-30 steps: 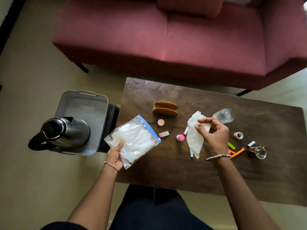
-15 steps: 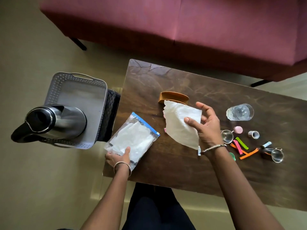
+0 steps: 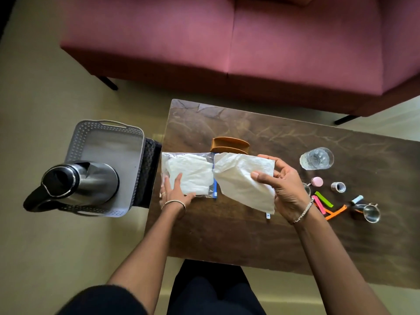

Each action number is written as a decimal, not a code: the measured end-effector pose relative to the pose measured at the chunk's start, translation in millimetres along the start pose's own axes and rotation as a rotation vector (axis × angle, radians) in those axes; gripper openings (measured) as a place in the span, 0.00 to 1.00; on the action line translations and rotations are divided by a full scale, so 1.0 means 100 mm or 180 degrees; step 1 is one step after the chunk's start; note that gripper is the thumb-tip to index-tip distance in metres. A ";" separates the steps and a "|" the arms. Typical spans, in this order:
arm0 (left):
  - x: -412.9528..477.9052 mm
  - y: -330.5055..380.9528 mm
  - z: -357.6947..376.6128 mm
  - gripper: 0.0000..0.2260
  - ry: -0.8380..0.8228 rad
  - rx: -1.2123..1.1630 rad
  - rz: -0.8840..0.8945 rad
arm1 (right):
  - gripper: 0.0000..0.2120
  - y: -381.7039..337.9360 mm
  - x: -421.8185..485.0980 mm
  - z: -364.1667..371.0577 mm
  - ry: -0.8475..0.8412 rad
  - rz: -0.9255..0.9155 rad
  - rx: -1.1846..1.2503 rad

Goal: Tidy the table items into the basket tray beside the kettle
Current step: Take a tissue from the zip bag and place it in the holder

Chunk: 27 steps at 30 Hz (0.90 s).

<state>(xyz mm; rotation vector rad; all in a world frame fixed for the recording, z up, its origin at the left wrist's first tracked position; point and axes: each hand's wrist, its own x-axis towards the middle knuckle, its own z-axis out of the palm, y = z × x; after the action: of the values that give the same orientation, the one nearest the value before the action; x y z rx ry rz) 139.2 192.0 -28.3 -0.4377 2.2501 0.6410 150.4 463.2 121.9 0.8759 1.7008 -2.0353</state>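
A clear zip bag with a blue seal and white contents lies flat on the left end of the dark wooden table. My left hand holds its near edge, thumb on top. My right hand grips a white folded cloth, whose left tip meets the bag's blue mouth. The grey basket tray stands left of the table with a steel kettle on its near half.
An orange holder stands just behind the bag. Right of my hand are a glass, a pink cap, a small roll, coloured clips, a metal cup. A maroon sofa fills the far side.
The bag went from tilted in my left hand to lying flat on the table. My right hand carried the white cloth leftward until its tip reached the bag's mouth.
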 end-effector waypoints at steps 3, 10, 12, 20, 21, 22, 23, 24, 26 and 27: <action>0.21 -0.21 0.19 0.36 -0.0233 0.0767 0.0060 | 0.27 0.15 0.04 -0.15 0.0215 -0.0013 -0.0076; 0.06 -0.54 0.53 0.32 -0.0149 0.0892 -0.0171 | 0.25 0.37 -0.02 -0.17 0.0405 0.0163 0.0399; -0.02 -0.56 0.59 0.32 -0.0268 0.0803 -0.0278 | 0.24 0.35 -0.05 -0.14 0.0392 0.0225 0.0434; -0.27 -0.25 0.28 0.26 -0.0165 -0.0139 -0.0308 | 0.22 0.19 -0.16 -0.04 0.0292 0.0224 0.0441; -0.33 -0.12 0.14 0.22 0.0116 -0.0371 -0.0094 | 0.23 0.16 -0.18 -0.03 0.0258 0.0212 0.0453; -0.39 0.03 -0.01 0.18 0.0359 -0.0747 0.0175 | 0.24 0.13 -0.20 -0.03 0.0219 0.0206 0.0456; -0.47 0.19 -0.17 0.15 0.0464 -0.1248 0.0481 | 0.25 0.09 -0.21 -0.03 0.0179 0.0210 0.0441; -0.55 0.36 -0.34 0.13 0.0405 -0.1765 0.0816 | 0.26 0.05 -0.23 -0.03 0.0144 0.0206 0.0415; -0.70 0.66 -0.67 0.16 -0.0103 -0.2403 0.1465 | 0.28 -0.01 -0.25 -0.01 0.0070 0.0201 0.0346; -0.76 0.78 -0.81 0.20 -0.0419 -0.2508 0.1707 | 0.28 -0.04 -0.26 0.00 0.0031 0.0195 0.0299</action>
<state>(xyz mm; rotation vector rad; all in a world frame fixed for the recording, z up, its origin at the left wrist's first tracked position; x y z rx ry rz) 106.4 218.4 100.2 -0.1358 1.9105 1.7940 167.9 461.0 141.7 0.9571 1.5744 -2.0877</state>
